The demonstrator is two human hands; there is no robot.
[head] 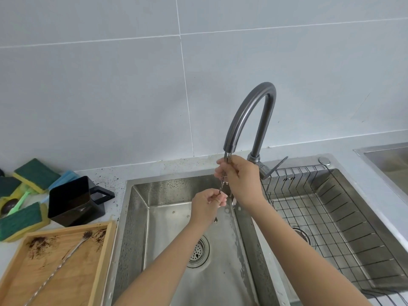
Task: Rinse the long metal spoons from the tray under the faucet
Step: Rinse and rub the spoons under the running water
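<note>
A long twisted metal spoon [221, 186] is held tilted under the spout of the grey faucet [249, 113], over the left sink basin [167, 217]. My right hand [239, 175] grips its upper part right at the spout. My left hand [208, 203] grips its lower part, and the spoon's end pokes out below that hand. Water runs down past my hands. A second long spoon [58, 265] lies diagonally in the wooden tray [106, 250] at lower left, its bowl dirty with brown grounds.
A black square container [72, 200] stands behind the tray. Green and yellow sponges [33, 177] and a green brush lie at far left. A wire rack [326, 217] sits in the right basin. The faucet lever [278, 165] points right. The drain strainer [198, 250] lies below my arms.
</note>
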